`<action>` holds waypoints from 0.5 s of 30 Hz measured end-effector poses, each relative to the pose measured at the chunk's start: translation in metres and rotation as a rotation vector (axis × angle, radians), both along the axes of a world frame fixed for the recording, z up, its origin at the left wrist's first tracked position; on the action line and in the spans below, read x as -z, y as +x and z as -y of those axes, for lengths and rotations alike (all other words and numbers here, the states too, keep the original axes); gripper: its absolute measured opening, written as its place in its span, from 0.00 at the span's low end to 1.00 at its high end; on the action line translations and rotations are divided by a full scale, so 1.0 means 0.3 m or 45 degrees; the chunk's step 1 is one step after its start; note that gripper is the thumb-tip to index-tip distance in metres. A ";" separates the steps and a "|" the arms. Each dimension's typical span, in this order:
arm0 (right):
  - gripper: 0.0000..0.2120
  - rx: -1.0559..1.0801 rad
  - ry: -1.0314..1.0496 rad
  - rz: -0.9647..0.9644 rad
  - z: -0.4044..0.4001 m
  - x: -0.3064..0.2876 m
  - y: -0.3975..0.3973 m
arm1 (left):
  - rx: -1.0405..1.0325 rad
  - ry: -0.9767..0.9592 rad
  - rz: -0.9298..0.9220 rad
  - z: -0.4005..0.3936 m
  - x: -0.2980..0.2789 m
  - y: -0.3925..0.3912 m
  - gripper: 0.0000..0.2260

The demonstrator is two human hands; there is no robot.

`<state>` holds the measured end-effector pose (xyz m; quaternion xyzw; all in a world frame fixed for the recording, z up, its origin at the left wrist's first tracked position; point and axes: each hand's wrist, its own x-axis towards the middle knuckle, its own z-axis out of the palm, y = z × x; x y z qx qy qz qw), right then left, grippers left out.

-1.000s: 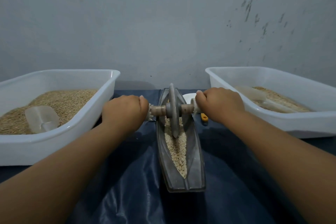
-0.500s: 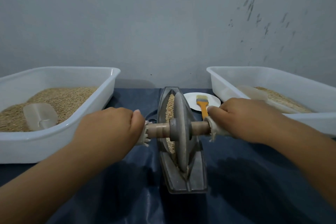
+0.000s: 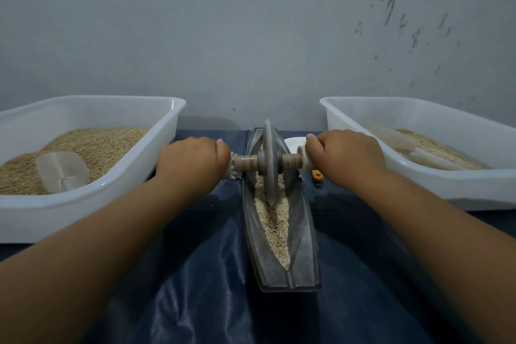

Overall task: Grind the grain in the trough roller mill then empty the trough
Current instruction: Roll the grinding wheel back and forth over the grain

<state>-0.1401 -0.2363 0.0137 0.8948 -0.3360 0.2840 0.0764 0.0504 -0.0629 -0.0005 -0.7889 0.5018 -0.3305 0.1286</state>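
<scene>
While the trough [image 3: 282, 232] runs lengthwise away from the person on the dark blue sheet [image 3: 195, 301], the axle [image 3: 245, 162] lies square across it — so the coming stroke looks bound to go along the trough, toward or away from the body. Left hand [image 3: 192, 163] and right hand [image 3: 346, 155] are each curled tight round an axle end, equally near the grinding wheel [image 3: 269, 167] standing upright between them at the far half. Crushed grain [image 3: 275, 227] lies in the groove below and nearer the body
</scene>
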 end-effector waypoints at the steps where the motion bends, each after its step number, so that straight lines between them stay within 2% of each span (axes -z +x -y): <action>1: 0.24 -0.010 0.009 -0.037 -0.016 -0.009 -0.016 | 0.016 0.035 0.000 -0.025 0.001 -0.015 0.19; 6: 0.24 -0.075 0.164 -0.306 -0.093 -0.053 -0.118 | 0.089 0.213 -0.091 -0.158 -0.012 -0.083 0.23; 10: 0.20 -0.125 0.278 -0.448 -0.130 -0.099 -0.173 | 0.338 0.098 -0.064 -0.216 -0.039 -0.108 0.27; 12: 0.23 -0.109 0.224 -0.390 -0.124 -0.084 -0.161 | 0.410 0.006 -0.067 -0.206 -0.034 -0.102 0.28; 15: 0.27 -0.014 0.042 -0.136 -0.093 -0.032 -0.105 | 0.140 0.032 -0.061 -0.136 0.018 -0.073 0.27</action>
